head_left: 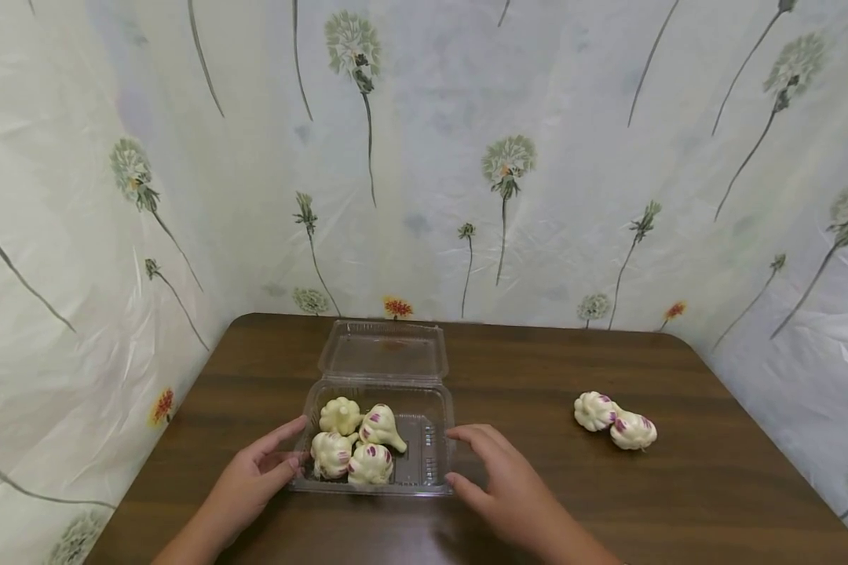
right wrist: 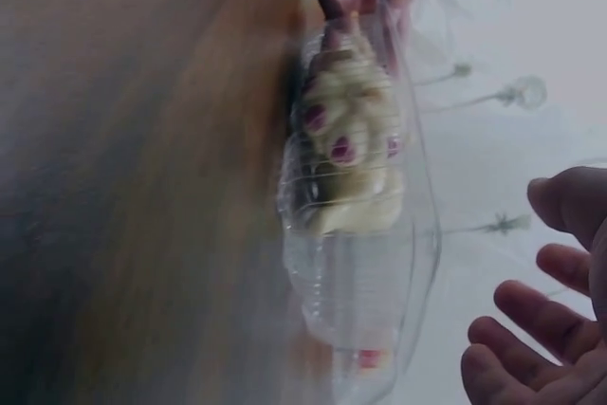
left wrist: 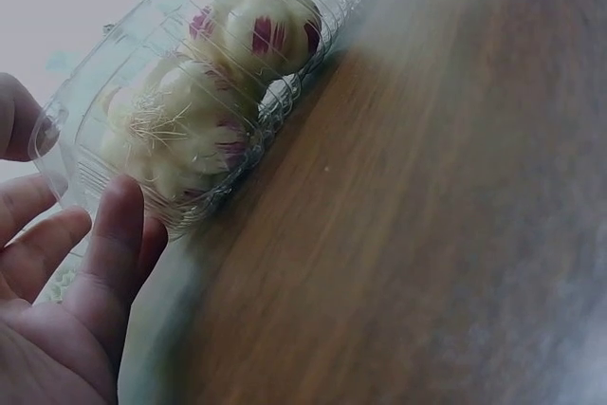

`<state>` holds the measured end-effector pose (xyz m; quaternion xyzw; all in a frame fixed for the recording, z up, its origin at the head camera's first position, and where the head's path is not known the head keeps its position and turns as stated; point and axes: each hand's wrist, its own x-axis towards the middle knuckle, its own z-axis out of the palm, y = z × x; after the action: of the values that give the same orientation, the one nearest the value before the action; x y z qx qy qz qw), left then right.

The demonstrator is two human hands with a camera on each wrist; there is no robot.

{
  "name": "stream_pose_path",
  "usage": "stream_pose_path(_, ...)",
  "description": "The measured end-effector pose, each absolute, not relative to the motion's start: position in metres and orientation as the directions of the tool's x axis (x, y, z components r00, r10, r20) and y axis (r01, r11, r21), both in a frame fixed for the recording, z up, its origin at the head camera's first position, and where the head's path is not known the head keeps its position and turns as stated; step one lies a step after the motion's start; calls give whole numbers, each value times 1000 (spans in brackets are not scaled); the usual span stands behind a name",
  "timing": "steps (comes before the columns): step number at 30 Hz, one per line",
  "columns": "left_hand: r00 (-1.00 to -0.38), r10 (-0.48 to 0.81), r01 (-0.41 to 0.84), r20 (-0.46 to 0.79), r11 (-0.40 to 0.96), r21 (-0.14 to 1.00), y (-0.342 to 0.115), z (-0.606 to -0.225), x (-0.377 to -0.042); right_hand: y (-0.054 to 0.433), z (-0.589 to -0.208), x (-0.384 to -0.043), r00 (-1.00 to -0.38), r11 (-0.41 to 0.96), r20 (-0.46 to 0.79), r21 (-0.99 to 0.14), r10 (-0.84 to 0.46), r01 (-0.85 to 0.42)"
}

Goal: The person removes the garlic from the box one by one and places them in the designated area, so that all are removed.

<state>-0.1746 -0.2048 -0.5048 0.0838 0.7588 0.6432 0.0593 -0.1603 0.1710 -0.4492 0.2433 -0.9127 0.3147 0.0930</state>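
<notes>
A clear plastic clamshell container [head_left: 424, 488] lies on the table with its lid [head_left: 385, 353] folded back. Several garlic bulbs [head_left: 371, 464] sit grouped in its left part, whitish with purple patches. My left hand [head_left: 250, 479] touches the container's left side, fingers spread along the rim and near corner; in the left wrist view, its thumb [left wrist: 116, 234] lies against the clear wall. By the right side is my right hand [head_left: 498, 479], thumb and fingers apart. In the right wrist view, its relaxed fingers [right wrist: 526, 324] hold nothing and stand off the container wall.
Two more garlic bulbs [head_left: 632, 431] lie touching each other on the right side of the brown wooden table [head_left: 523, 369]. A pale sheet with dandelion prints [head_left: 424, 157] hangs behind the table and along both sides.
</notes>
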Motion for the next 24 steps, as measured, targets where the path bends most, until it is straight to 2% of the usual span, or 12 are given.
stream_pose_path(9,-979,202,43,11,152,988,-205,-504,-174,158,-444,-166,-848,664,308,-527,-432,-530)
stream_pose_path(24,-982,189,51,18,168,984,-205,-505,-174,137,-440,-178,-878,674,210,-571,-431,-468)
